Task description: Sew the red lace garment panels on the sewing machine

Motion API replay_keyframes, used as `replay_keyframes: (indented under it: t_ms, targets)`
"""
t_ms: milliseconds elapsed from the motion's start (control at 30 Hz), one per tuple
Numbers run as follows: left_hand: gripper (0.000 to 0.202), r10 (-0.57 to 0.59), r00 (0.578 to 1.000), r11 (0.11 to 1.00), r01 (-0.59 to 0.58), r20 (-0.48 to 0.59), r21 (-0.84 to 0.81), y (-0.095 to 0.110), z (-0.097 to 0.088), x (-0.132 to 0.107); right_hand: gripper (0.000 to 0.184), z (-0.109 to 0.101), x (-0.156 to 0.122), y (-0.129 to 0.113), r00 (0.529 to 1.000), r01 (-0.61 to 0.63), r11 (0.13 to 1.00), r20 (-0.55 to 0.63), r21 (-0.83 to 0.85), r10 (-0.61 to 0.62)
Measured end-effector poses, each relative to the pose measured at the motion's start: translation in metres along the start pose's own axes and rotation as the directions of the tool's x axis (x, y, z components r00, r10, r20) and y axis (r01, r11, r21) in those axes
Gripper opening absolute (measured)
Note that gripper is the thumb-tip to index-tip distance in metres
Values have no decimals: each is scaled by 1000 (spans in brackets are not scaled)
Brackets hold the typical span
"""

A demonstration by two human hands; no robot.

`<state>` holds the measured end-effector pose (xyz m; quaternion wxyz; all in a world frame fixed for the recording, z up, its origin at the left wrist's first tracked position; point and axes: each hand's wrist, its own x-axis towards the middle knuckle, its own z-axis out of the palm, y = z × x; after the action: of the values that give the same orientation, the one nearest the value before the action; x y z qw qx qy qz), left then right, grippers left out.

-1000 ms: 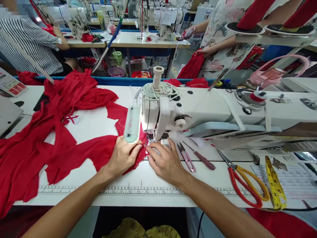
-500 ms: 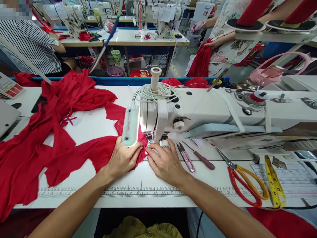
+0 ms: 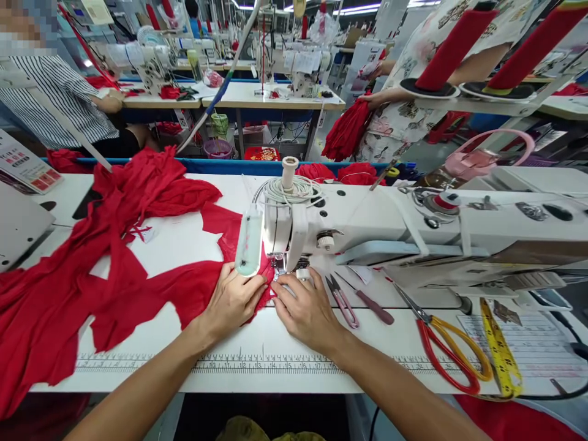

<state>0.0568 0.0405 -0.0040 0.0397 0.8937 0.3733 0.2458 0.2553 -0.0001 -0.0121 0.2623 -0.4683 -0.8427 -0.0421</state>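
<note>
A white sewing machine (image 3: 367, 214) stands before me, its presser foot (image 3: 278, 262) down near a piece of red fabric (image 3: 184, 288). My left hand (image 3: 234, 297) is on that fabric just left of the foot, thumb and index finger pinched together at its edge. My right hand (image 3: 305, 309) is to the right of the foot, its bent fingertips meeting the fabric's edge close to the left fingertips. A small whitish bit shows between the two hands; I cannot make out what it is. The fabric under the fingers is partly hidden.
Heaped red fabric (image 3: 114, 226) covers the table's left side. To the right lie thread snips (image 3: 342, 301), an awl-like tool (image 3: 374, 306), scissors (image 3: 452, 349) and a yellow tape measure (image 3: 500, 352). Red thread cones (image 3: 457, 46) stand above. Two other people are beyond the table.
The camera view has tilted up a little and turned slightly to the right, so more of the room shows. Both hands stay at nearly the same place by the presser foot.
</note>
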Motion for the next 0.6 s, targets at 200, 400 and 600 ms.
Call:
replay_keyframes:
  t_ms: [200, 400, 600]
  targets:
    - [25, -9, 1000, 1000, 9, 19, -6, 1, -1, 1, 23, -2, 0, -1, 1000, 3, 1000, -8, -6, -3]
    - [25, -18, 999, 999, 19, 35, -39, 0, 0, 1, 24, -2, 1, -2, 1000, -10, 1000, 15, -25, 10]
    - [19, -2, 999, 998, 4, -38, 61, 8, -1, -5, 28, -2, -3, -4, 995, 36, 999, -89, -4, -36]
